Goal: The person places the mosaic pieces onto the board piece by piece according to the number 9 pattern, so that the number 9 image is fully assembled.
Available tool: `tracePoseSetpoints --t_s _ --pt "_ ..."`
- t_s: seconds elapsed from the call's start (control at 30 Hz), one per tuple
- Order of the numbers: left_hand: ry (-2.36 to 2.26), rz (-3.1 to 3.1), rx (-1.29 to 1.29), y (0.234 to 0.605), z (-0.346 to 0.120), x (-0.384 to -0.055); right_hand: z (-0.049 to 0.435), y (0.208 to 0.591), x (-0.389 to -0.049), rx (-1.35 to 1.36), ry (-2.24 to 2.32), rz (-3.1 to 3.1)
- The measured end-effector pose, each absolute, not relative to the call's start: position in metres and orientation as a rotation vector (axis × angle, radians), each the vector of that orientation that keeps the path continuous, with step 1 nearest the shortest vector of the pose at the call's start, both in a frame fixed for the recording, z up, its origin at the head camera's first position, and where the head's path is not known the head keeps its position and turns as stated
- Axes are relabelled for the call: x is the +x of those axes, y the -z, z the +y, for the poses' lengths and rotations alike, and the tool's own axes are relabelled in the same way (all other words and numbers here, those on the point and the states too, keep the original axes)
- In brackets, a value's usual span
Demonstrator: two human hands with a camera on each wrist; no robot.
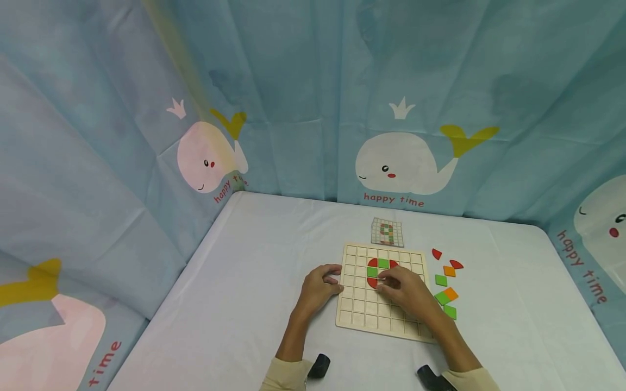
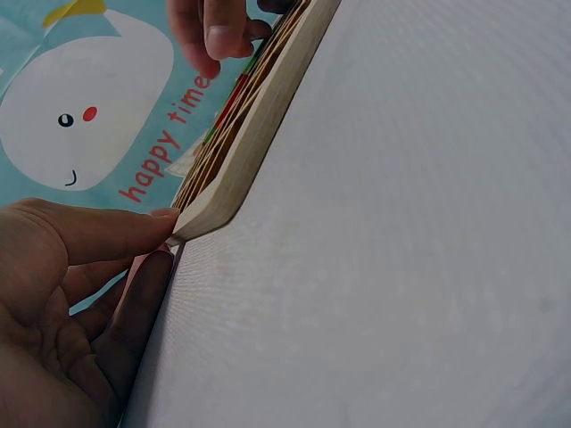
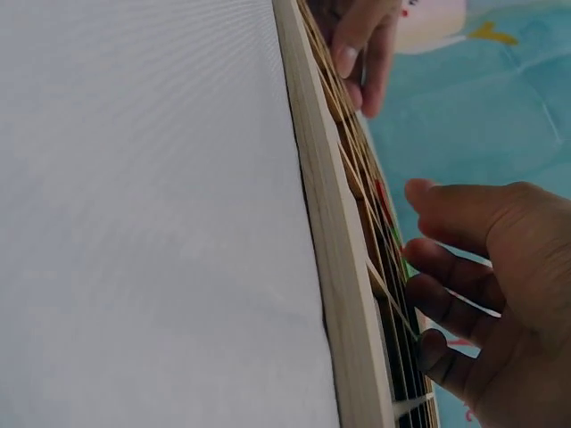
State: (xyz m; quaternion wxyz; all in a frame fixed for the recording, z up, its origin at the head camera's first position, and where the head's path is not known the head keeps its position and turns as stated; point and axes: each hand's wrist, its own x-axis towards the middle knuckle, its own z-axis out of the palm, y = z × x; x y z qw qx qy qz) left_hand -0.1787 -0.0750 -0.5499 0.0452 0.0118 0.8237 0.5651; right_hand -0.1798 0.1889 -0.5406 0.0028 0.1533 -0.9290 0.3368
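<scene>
A square wooden grid board (image 1: 357, 306) lies on the table. In its upper middle sit red rounded pieces (image 1: 373, 283) and green square pieces (image 1: 383, 263), partly hidden by my right hand (image 1: 411, 293). That hand hovers over the board with bent fingers, thumb and index fingertips apart beside the lower red piece; no piece shows between them. In the right wrist view, its fingertips (image 3: 419, 259) stand close to the grid. My left hand (image 1: 315, 290) rests at the board's left edge, thumb and index tips touching it with a gap between; the left wrist view shows the thumb (image 2: 165, 223) against the corner.
Right of the board lie loose red pieces (image 1: 437, 253), orange squares (image 1: 449, 271) and green squares (image 1: 441, 280). Behind the board is a pattern card (image 1: 387, 232) with a coloured grid. A whale-print curtain (image 1: 293, 108) surrounds the white table (image 1: 235, 304).
</scene>
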Motion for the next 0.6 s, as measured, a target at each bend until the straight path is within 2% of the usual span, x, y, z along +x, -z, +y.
tracePoseSetpoints --t_s 0.6 --pt "-1.731 2.515 0.037 0.551 -0.075 -0.178 0.221 0.526 -0.160 0.434 -1.133 -2.772"
